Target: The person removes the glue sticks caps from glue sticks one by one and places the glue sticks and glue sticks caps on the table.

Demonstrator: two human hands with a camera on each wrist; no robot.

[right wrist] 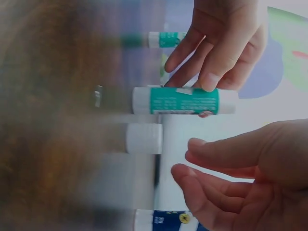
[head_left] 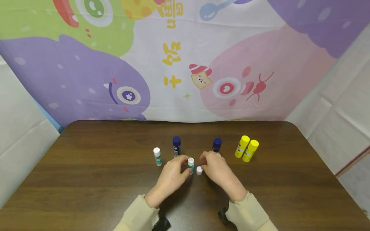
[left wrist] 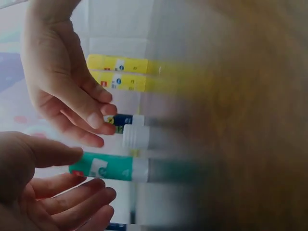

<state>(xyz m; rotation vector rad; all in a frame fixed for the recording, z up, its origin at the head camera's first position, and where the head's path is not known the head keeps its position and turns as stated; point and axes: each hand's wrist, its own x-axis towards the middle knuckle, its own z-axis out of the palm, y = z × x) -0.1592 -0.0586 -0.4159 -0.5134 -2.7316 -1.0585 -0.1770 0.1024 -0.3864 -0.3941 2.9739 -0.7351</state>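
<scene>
A green-and-white glue stick (head_left: 190,166) stands upright and uncapped on the table, its white top showing. My left hand (head_left: 172,171) pinches it lightly between thumb and fingers, as the left wrist view shows. Just to its right the white cap (head_left: 199,170) sits on the tabletop. Beside that cap is my right hand (head_left: 216,168), fingers loosely bent and holding nothing; in the right wrist view a small gap parts its fingertips (right wrist: 195,144) from the cap (right wrist: 144,138).
A capped green-and-white glue stick (head_left: 157,157) stands at left. Behind the hands are two navy-capped glue sticks, one left (head_left: 176,146) and one right (head_left: 216,145), the latter partly hidden. Two yellow glue sticks (head_left: 242,146) stand farther right on the brown table (head_left: 101,179).
</scene>
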